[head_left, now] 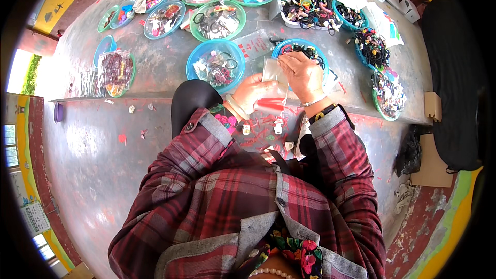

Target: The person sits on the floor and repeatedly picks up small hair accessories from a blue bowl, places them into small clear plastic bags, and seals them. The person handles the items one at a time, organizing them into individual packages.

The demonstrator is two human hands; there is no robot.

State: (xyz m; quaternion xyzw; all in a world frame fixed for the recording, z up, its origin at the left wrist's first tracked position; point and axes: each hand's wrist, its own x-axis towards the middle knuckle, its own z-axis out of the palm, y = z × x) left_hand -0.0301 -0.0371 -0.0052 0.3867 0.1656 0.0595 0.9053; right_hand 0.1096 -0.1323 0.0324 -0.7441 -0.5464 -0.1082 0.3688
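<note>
A small clear plastic bag (274, 71) with a red band near its lower end is upright in front of me. My left hand (251, 92) is closed on its left side, thumb laid against the film. At the bag's top right, my right hand (305, 76) is closed with its fingers bent down over the edge; whatever lies under the fingertips is hidden. Just behind that hand sits a blue basket (325, 54) of dark hair ties, partly covered by it. A wider blue basket (194, 74), left of my hands, holds bagged hair accessories.
Several more baskets, including a green one (243, 23) and a white tub (292, 22) heaped with black hair ties, crowd the raised grey surface (165, 62). Bagged brown items (116, 70) lie at left. Red scraps litter the floor below my hands. A black plastic bag (409, 150) stands right.
</note>
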